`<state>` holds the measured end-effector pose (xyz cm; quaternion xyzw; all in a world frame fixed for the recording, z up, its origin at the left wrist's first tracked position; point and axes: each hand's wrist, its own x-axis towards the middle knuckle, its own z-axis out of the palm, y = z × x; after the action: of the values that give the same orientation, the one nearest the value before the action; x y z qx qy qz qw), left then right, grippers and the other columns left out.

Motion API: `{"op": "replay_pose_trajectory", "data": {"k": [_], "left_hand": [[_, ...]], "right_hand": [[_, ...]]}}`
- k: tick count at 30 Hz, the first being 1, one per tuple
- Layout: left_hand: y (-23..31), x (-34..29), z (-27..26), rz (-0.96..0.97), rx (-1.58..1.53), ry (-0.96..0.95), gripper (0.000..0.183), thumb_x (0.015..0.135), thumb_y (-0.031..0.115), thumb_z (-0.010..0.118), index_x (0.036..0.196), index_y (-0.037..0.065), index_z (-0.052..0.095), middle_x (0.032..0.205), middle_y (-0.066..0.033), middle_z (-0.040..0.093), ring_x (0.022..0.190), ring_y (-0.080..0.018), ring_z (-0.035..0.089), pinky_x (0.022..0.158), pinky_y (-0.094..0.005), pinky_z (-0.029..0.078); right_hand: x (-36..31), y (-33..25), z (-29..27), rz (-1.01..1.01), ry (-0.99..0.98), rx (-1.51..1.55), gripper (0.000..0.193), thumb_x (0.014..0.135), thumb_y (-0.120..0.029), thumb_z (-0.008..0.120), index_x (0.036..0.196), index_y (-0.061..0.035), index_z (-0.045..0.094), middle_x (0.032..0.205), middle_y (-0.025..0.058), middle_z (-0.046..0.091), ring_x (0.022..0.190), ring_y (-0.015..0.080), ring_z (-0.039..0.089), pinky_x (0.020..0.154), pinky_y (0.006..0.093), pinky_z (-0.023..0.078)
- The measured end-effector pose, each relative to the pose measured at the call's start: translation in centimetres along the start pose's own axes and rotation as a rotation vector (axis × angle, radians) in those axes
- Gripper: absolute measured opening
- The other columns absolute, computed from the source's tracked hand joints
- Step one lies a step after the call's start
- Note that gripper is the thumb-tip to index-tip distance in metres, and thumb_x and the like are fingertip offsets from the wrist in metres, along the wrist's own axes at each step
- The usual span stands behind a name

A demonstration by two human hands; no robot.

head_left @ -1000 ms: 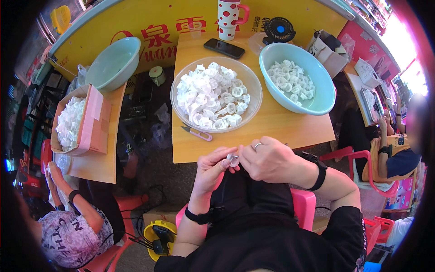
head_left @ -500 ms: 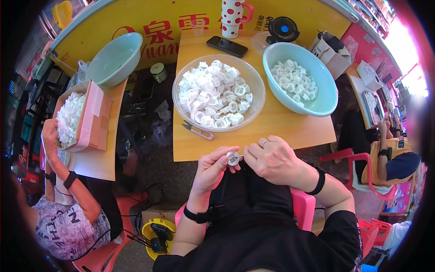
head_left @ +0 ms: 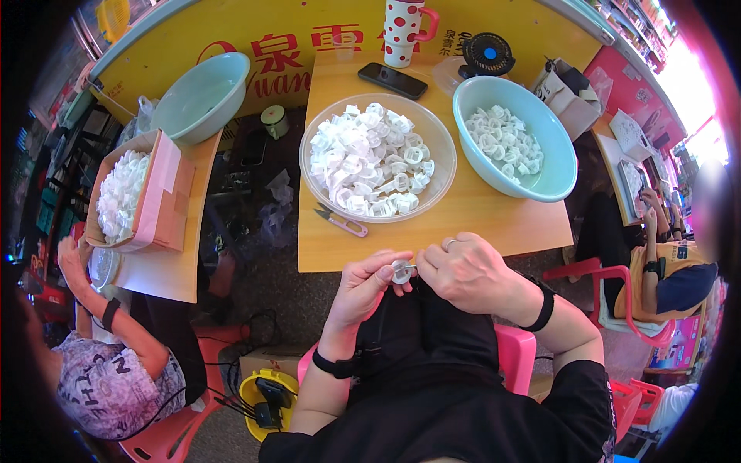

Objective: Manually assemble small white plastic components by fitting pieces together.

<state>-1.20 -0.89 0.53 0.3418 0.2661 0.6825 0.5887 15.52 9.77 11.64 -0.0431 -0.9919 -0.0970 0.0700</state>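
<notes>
My left hand (head_left: 361, 287) pinches a small round white plastic piece (head_left: 400, 273) between thumb and fingers, over my lap by the table's near edge. Closed beside it, my right hand (head_left: 467, 272) grips a thin metal tool whose tip touches the piece; the rest of the tool is hidden in the fingers. Beyond my hands stands a wide clear basin (head_left: 390, 218) heaped with similar white pieces. To its right, a light blue basin (head_left: 554, 171) holds more of them. Small thread snips (head_left: 343, 221) with a pink handle lie before the clear basin.
A phone (head_left: 392, 80), a polka-dot tumbler (head_left: 401, 35) and a black fan (head_left: 488, 54) stand at the table's back. Leftward, a co-worker's hand (head_left: 73, 258) is near a cardboard box (head_left: 166, 193) of white pieces. Another co-worker (head_left: 671, 270) sits at the right.
My hands keep their hold, with the piece slightly turned. The left co-worker's hand has moved down, away from the box's contents. The view has shifted slightly.
</notes>
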Motion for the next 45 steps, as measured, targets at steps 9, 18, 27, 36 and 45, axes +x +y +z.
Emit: {"op": "replay_pose_trajectory", "data": {"k": [9,18,27,36,45], "left_hand": [[0.3,-0.2,-0.2,-0.024,-0.036,-0.041,0.032,0.099,0.014,0.053,0.122,-0.006,0.060,0.104,-0.0143,0.064,0.081,-0.0175,0.064,0.069,-0.0244,0.050],[0.4,-0.1,-0.4,-0.038,-0.039,-0.036,0.032,0.100,0.014,0.051,0.124,-0.005,0.060,0.104,-0.0144,0.065,0.082,-0.0162,0.064,0.070,-0.0236,0.050],[0.3,-0.2,-0.4,-0.044,-0.035,-0.043,0.031,0.099,0.014,0.052,0.123,-0.005,0.061,0.104,-0.0144,0.065,0.082,-0.0170,0.065,0.070,-0.0240,0.051],[-0.1,-0.1,-0.1,-0.088,-0.050,-0.046,0.031,0.097,0.015,0.056,0.119,-0.006,0.063,0.102,-0.0145,0.065,0.081,-0.0176,0.065,0.069,-0.0242,0.051],[0.6,-0.1,0.1,-0.053,-0.002,0.035,0.034,0.096,0.015,0.058,0.120,-0.009,0.061,0.100,-0.0164,0.065,0.080,-0.0207,0.066,0.068,-0.0252,0.052]], "right_hand": [[0.6,0.9,-0.2,-0.114,-0.014,0.107,0.011,0.074,-0.014,0.060,0.079,-0.0049,0.057,0.071,0.0061,0.056,0.062,0.0198,0.062,0.057,0.0332,0.048],[0.1,0.5,0.5,-0.007,0.017,0.147,0.012,0.073,-0.013,0.060,0.080,-0.0044,0.056,0.070,0.0063,0.055,0.061,0.0210,0.062,0.055,0.0332,0.047],[0.3,0.5,0.1,-0.064,-0.018,0.055,0.012,0.073,-0.014,0.060,0.080,-0.0044,0.058,0.069,0.0057,0.056,0.062,0.0192,0.062,0.054,0.0319,0.046],[0.4,-0.6,-1.7,-0.249,-0.044,-0.289,0.021,0.070,-0.017,0.061,0.083,-0.0003,0.062,0.070,0.0017,0.053,0.060,0.0135,0.059,0.054,0.0279,0.043],[-1.0,0.9,-0.3,-0.017,0.116,-0.016,0.014,0.069,-0.015,0.060,0.078,-0.0038,0.060,0.068,0.0034,0.051,0.059,0.0148,0.058,0.052,0.0284,0.040]]}}
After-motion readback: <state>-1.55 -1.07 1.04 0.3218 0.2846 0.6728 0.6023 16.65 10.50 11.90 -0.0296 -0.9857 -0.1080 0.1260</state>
